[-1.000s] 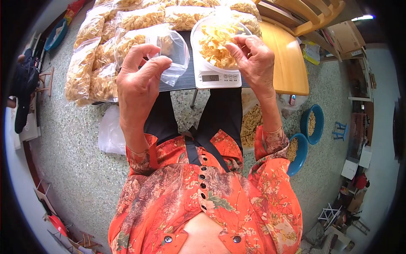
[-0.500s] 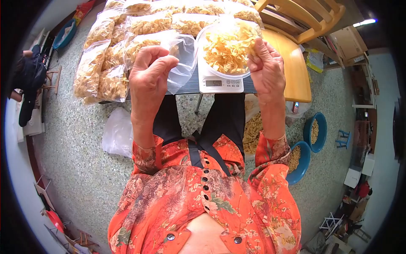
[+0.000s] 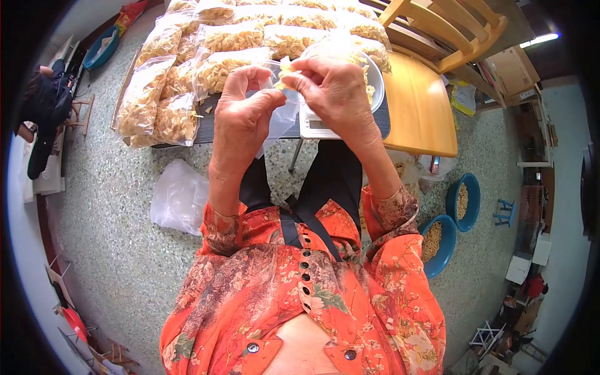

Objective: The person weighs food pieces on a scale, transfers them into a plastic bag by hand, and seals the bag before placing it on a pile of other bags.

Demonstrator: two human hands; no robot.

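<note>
My left hand (image 3: 244, 112) pinches the edge of a clear plastic bag (image 3: 282, 119), which hangs between my two hands. Close beside it, my right hand (image 3: 337, 94) is closed on some pale yellow dried flakes (image 3: 286, 74) at the bag's mouth. Partly behind the right hand, a clear round bowl (image 3: 377, 84) with more flakes rests on a white digital scale (image 3: 312, 125). The scale's display is partly covered by my hand. Rows of filled clear bags (image 3: 234, 67) of the same flakes lie at the left and back of the table.
A wooden chair (image 3: 422, 106) adjoins the table at the right. Two blue basins (image 3: 442, 250) with light brown pieces sit on the floor at the right. A whitish plastic bag (image 3: 178, 197) lies on the floor to the left. Another person's dark clothing (image 3: 50, 103) shows at far left.
My right hand has moved left from the bowl's right side to the bag's mouth, carrying flakes. My left hand has shifted slightly right and down with the bag.
</note>
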